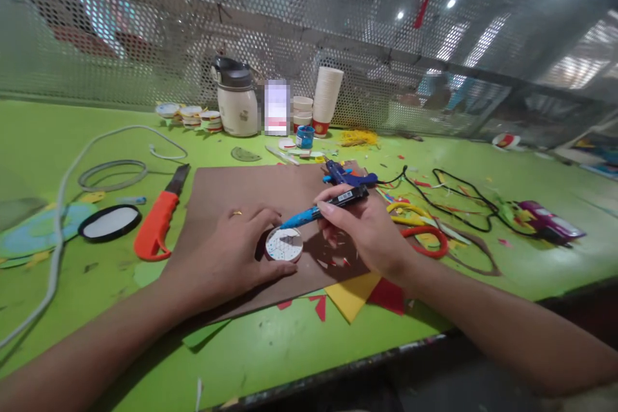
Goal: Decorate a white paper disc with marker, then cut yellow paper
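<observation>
My right hand grips a black and blue marker pen, its blue tip at the upper edge of a small white disc. Blue dots and dark lines mark the disc's face; it looks like the base of a paper cup, but its sides are mostly hidden. My left hand is closed around the disc's left side, thumb below and fingers above. Under both hands lies a brown board. Just beyond my right hand rests a blue glue gun.
To the left are an orange-handled knife, a black-rimmed disc and a white cable. Scissors lie among paper scraps at right. A jug, stacked paper cups and a blue paint jar stand behind.
</observation>
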`<move>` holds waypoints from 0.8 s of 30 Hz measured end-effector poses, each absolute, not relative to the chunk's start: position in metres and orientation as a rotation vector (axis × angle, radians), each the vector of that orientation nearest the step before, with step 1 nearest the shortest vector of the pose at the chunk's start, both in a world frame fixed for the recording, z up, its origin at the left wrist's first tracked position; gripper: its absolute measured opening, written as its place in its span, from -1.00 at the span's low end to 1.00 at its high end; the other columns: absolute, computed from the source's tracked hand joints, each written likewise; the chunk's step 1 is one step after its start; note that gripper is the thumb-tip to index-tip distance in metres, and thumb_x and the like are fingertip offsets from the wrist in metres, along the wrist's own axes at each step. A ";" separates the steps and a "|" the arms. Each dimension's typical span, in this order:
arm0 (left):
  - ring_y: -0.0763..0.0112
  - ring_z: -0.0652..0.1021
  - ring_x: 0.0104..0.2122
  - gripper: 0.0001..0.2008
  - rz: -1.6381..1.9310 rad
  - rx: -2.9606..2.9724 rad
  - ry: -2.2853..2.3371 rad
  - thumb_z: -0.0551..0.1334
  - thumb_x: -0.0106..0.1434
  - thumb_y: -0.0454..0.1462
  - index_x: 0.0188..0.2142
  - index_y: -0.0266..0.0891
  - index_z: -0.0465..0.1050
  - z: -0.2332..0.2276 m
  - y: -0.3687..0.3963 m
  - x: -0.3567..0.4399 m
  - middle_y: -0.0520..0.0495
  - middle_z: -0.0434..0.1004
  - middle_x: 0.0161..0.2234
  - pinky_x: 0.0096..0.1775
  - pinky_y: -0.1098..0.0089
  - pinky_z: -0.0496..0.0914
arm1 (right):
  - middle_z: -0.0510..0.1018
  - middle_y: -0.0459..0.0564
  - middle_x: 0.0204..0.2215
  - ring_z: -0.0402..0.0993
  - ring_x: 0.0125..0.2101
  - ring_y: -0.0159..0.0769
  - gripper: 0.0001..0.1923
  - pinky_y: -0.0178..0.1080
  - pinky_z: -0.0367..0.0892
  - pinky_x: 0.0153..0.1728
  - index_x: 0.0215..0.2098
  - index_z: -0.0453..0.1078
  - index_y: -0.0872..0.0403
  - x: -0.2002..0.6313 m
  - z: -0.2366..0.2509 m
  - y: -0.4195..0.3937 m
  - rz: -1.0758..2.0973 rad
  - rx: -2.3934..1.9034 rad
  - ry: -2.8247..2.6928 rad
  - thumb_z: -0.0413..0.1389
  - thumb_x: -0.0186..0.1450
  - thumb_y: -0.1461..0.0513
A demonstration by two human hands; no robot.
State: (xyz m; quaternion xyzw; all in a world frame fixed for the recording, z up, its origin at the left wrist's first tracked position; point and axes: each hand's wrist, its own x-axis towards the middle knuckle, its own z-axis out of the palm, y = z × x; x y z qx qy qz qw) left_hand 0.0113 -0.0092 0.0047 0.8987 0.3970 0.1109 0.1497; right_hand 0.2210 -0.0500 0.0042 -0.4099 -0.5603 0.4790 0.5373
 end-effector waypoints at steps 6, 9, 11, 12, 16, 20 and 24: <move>-0.02 0.49 -0.09 -0.53 0.297 2.586 1.146 0.29 0.14 0.07 -0.12 -0.20 0.44 0.004 -0.008 0.012 -0.16 0.52 -0.04 -0.01 0.02 0.29 | 0.40 -0.21 -0.63 0.29 -0.67 -0.44 -0.84 -0.39 0.24 -0.70 -0.26 0.36 0.06 0.215 0.001 -0.054 1.158 -1.047 -1.342 0.18 0.26 0.16; -0.03 0.48 -0.08 -0.51 0.310 2.588 1.156 0.30 0.12 0.07 -0.10 -0.20 0.44 0.004 -0.008 0.013 -0.17 0.52 -0.04 -0.03 0.03 0.30 | 0.38 -0.22 -0.65 0.27 -0.70 -0.46 -0.86 -0.39 0.24 -0.70 -0.28 0.36 0.06 0.213 -0.002 -0.054 1.134 -1.030 -1.378 0.16 0.28 0.16; -0.03 0.48 -0.09 -0.50 0.312 2.584 1.163 0.31 0.11 0.07 -0.08 -0.20 0.44 0.003 -0.008 0.013 -0.16 0.53 -0.05 -0.02 0.03 0.30 | 0.37 -0.23 -0.65 0.26 -0.70 -0.47 -0.86 -0.40 0.25 -0.70 -0.28 0.36 0.07 0.213 -0.004 -0.053 1.129 -1.014 -1.396 0.15 0.30 0.15; -0.03 0.48 -0.09 -0.50 0.310 2.582 1.161 0.31 0.11 0.07 -0.08 -0.20 0.44 0.003 -0.008 0.013 -0.16 0.53 -0.05 -0.02 0.02 0.30 | 0.37 -0.23 -0.65 0.27 -0.69 -0.48 -0.86 -0.40 0.25 -0.69 -0.28 0.36 0.07 0.213 -0.005 -0.053 1.127 -1.010 -1.403 0.15 0.30 0.15; -0.01 0.47 -0.06 -0.50 0.318 2.581 1.151 0.31 0.12 0.06 -0.07 -0.21 0.43 0.003 -0.009 0.012 -0.17 0.51 -0.02 0.01 0.02 0.29 | 0.41 -0.20 -0.60 0.30 -0.66 -0.49 -0.83 -0.41 0.28 -0.67 -0.27 0.36 0.07 0.213 -0.008 -0.052 1.122 -0.999 -1.400 0.17 0.31 0.14; -0.01 0.48 -0.08 -0.50 0.311 2.591 1.160 0.31 0.12 0.06 -0.08 -0.22 0.43 0.003 -0.009 0.011 -0.18 0.51 -0.03 0.01 0.00 0.29 | 0.40 -0.21 -0.61 0.30 -0.67 -0.49 -0.84 -0.42 0.28 -0.67 -0.27 0.36 0.08 0.213 -0.007 -0.052 1.110 -1.009 -1.411 0.16 0.31 0.15; -0.01 0.48 -0.08 -0.49 0.308 2.594 1.164 0.31 0.11 0.07 -0.08 -0.22 0.43 0.004 -0.009 0.012 -0.18 0.52 -0.03 0.00 0.00 0.30 | 0.39 -0.21 -0.62 0.29 -0.68 -0.48 -0.85 -0.41 0.27 -0.68 -0.27 0.37 0.07 0.213 -0.006 -0.052 1.093 -1.027 -1.432 0.16 0.32 0.15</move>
